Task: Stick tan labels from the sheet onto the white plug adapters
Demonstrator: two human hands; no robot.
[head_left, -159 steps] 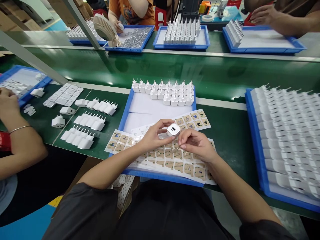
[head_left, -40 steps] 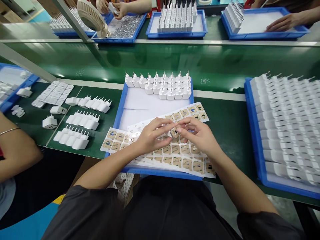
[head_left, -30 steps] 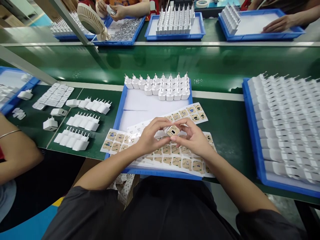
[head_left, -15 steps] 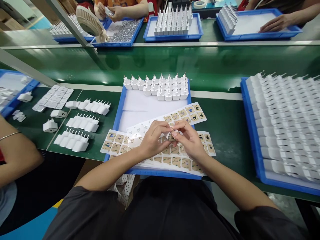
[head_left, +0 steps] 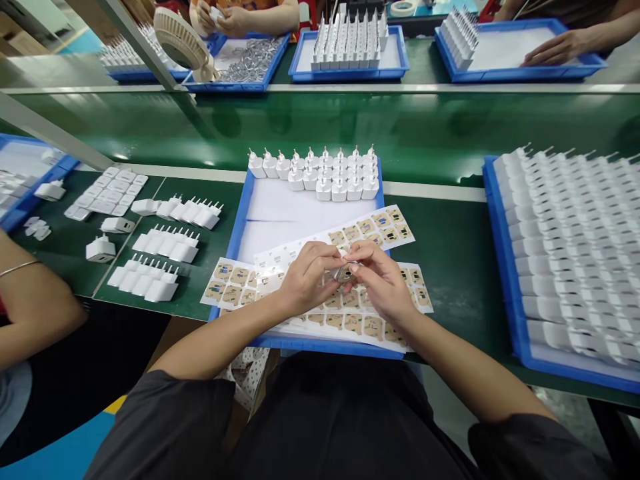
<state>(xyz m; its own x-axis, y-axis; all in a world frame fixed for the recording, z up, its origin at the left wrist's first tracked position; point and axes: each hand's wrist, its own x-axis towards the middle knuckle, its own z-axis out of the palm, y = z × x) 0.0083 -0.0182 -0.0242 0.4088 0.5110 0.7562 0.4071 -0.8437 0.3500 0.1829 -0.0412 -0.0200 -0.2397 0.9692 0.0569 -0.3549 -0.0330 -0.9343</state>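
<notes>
Above the sticker sheets, my left hand [head_left: 311, 277] is closed around a small white plug charger [head_left: 344, 272], mostly hidden by the fingers. My right hand [head_left: 380, 277] pinches at the charger's near face, where a tan and grey patch shows; I cannot tell whether that is a sticker. Beneath both hands, sheets of tan stickers [head_left: 373, 327] overlap on a blue tray [head_left: 239, 223]. Upright white chargers [head_left: 339, 190] stand in rows at the tray's far end, pins up.
To the right sits a blue tray [head_left: 505, 280] packed with white charger housings [head_left: 575, 247]. More chargers [head_left: 163, 287] and flat white pieces [head_left: 107, 193] lie on the left bench, near another person's arm [head_left: 35, 300]. Beyond the green belt [head_left: 320, 120], people work at trays.
My hands stay in nearly the same place. The fingers shift slightly at the charger, and more of its tan face shows now. The view has moved a little.
</notes>
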